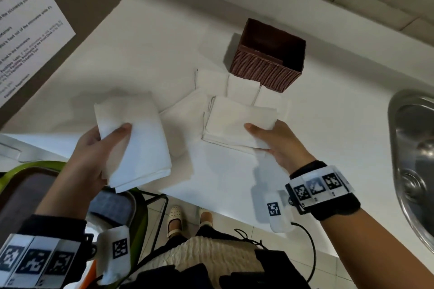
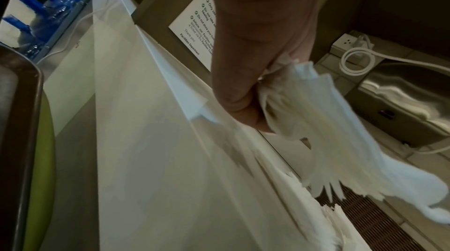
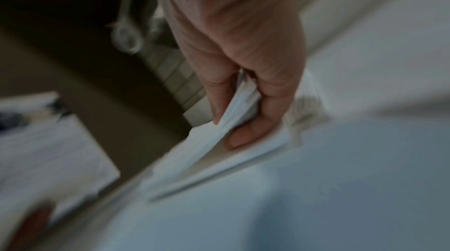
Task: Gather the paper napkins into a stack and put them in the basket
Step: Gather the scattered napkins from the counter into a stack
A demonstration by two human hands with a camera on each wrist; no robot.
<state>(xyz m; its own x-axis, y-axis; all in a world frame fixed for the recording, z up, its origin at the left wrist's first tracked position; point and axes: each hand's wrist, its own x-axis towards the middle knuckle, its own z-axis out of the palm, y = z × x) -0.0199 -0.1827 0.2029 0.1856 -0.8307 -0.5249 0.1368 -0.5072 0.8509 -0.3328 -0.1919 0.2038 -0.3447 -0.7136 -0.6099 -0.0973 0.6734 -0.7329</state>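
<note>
My left hand holds a stack of white paper napkins above the counter's front edge, thumb on top; the left wrist view shows the fingers curled under that stack. To its right, my right hand pinches a second stack of napkins just over the counter, and the blurred right wrist view shows the napkins between thumb and fingers. More napkins lie loose on the white counter behind, next to the brown woven basket, which stands open and looks empty.
A steel sink is set into the counter at the right. A printed notice hangs on the brown wall at the left. A green-rimmed chair with a bag stands below the counter's left front edge.
</note>
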